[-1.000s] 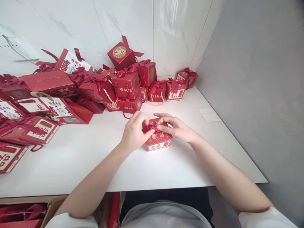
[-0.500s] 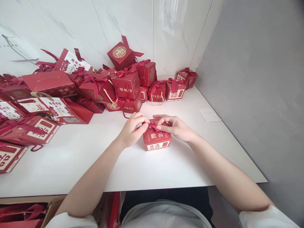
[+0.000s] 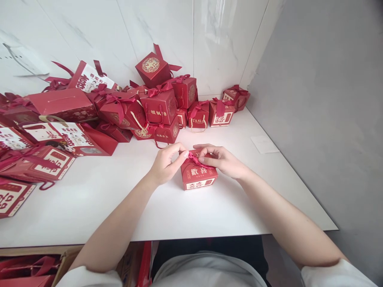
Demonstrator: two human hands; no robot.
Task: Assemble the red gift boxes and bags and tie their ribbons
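Observation:
A small red gift box with gold lettering and a white front panel stands upright on the white table in front of me. Across its top runs a dark red ribbon tied in a bow. At the box's left, my left hand pinches the ribbon between thumb and index finger. My right hand comes from the other side, its thumb and index finger closed on the bow's right part. Its other fingers curl behind the box top, partly hidden.
Red gift boxes with ribbons are piled along the tiled wall. More red boxes lie at the left. A white paper slip is on the table's right, near a grey partition. An open carton with red items sits below the front edge.
My left thumb and index finger have drawn together on the ribbon. The bow's left part shows more plainly. My right hand has barely shifted, and the box stays in place.

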